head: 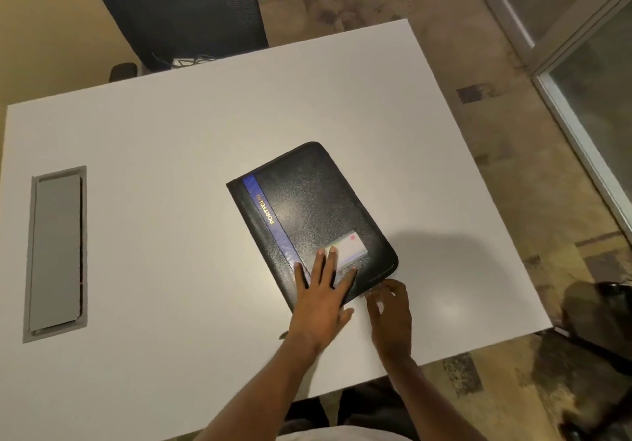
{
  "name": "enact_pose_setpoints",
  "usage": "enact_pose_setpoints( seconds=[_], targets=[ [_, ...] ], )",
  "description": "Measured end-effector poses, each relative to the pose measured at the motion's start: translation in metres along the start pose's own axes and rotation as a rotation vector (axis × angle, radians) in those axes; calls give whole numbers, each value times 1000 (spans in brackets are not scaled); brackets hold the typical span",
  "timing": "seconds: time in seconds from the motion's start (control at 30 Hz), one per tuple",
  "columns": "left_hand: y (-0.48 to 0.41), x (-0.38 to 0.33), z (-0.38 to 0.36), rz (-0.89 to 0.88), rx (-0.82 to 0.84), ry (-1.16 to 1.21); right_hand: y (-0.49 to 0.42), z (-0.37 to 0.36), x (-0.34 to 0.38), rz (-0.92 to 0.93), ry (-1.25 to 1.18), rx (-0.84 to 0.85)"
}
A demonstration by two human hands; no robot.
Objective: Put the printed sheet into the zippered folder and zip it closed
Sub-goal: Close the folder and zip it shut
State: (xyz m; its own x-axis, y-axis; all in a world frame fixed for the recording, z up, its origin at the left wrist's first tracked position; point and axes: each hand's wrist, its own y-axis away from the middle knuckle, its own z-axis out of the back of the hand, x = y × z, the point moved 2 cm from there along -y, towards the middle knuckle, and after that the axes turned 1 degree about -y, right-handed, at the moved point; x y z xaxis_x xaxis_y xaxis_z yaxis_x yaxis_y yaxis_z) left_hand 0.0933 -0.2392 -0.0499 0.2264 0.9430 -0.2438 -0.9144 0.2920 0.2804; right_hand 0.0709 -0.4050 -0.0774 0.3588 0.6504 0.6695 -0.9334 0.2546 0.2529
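Observation:
A black zippered folder [307, 208] with a blue stripe, gold lettering and a small card window lies closed and skewed on the white table [171, 139]. My left hand [323, 298] presses flat on the folder's near corner with spread, straight fingers. My right hand [390, 310] is at the folder's near edge, just right of the left hand, with fingertips pinched at the zipper pull, which is too small to see clearly. No printed sheet is in sight.
A grey cable hatch [56, 252] is set into the table at the left. A dark office chair [178, 9] stands beyond the far edge. The table's right and near edges drop to a patterned floor, where a dark object [602, 310] sits.

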Motion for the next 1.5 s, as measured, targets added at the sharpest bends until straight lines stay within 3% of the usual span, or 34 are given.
enact_pose_setpoints(
  seconds=[0.33,0.67,0.8,1.17,1.5],
  targets=[
    [-16,-8,-18,9,158,-45,1,7,5,16,160,61],
    [-16,-13,-19,-1,206,-83,-3,22,5,-114,-69,41],
    [-15,-11,-19,-3,227,-75,-5,22,2,-42,12,-68],
    [-17,-21,-10,-37,282,-69,-19,27,-5,13,-18,-138],
    [-10,-14,-14,-1,348,-48,1,15,-8,38,-53,-58]
  ],
)
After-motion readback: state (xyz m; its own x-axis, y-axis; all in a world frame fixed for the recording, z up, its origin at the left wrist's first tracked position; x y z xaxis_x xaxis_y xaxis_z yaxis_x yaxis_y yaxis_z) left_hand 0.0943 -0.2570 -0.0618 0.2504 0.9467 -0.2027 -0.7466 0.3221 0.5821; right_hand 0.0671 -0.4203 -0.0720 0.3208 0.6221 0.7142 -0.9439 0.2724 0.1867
